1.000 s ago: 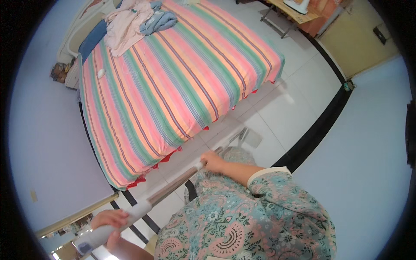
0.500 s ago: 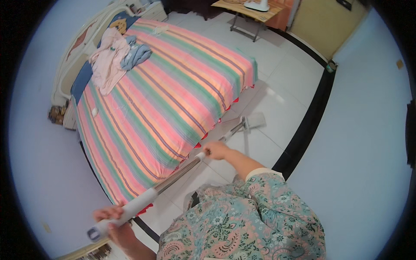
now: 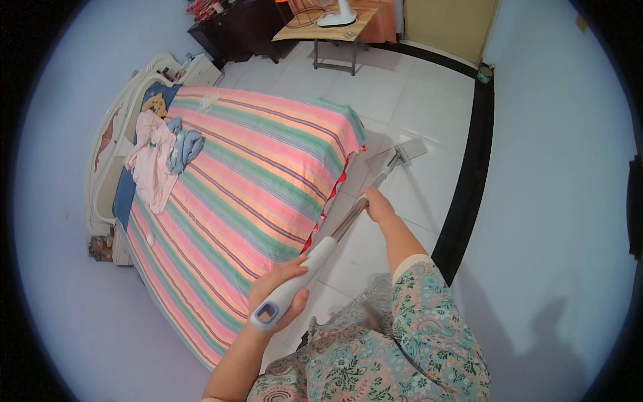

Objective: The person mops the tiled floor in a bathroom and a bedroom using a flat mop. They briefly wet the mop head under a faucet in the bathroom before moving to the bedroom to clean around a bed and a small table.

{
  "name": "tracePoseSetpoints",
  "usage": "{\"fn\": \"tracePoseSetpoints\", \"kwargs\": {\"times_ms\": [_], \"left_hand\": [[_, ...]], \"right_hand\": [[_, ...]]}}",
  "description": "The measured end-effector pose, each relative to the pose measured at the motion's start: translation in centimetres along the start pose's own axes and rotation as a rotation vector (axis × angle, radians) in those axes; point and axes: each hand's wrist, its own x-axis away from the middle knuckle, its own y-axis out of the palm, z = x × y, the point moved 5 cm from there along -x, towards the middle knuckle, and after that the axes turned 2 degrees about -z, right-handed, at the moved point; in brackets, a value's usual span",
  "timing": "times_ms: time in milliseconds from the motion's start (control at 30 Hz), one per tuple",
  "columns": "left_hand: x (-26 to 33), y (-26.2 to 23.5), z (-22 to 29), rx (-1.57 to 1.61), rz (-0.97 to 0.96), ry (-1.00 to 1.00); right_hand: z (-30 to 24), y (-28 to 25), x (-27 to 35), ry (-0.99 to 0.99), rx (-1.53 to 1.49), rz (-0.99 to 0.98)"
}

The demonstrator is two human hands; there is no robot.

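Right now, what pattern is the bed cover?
Multicoloured stripes on the bed cover: pink, green, orange. Head view.

White tiled floor, a striped bed and a small wooden table.

The white tiled floor carries the bed, which is covered by a bedspread striped in pink, green, orange and blue; a red skirt shows under its edge near the foot. On the bed, toward the headboard, lie a pale pink garment and, touching it, a crumpled blue cloth. The flat mop head rests on the tiles just beside the bed's foot corner. Farther off on the floor stands the wooden table on metal legs, with a white fan base on top. A small dark pot sits on the floor at the black skirting by the wall.
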Motion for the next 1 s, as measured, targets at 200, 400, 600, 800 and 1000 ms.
{"fn": "tracePoseSetpoints", "kwargs": {"times_ms": [200, 400, 600, 800, 1000], "left_hand": [[-3.8, 1.2, 1.7, 0.069, -0.145, 0.125], [1.4, -2.9, 1.4, 0.013, -0.288, 0.246], [12.5, -10.7, 0.2, 0.059, -0.256, 0.453], [20.5, -18.8, -0.4, 0.415, -0.225, 0.425], [26.8, -22.8, -1.5, 0.823, -0.101, 0.288]], "right_hand": [[3.1, -3.2, 1.1, 0.113, -0.107, 0.181], [-2.3, -2.0, 9.7, 0.152, -0.005, 0.316], [-10.3, 5.8, 20.9, 0.106, -0.091, 0.229], [-19.9, 12.4, 30.8, 0.025, -0.172, 0.272], [-26.0, 15.3, 34.3, 0.019, -0.094, 0.024]]}}
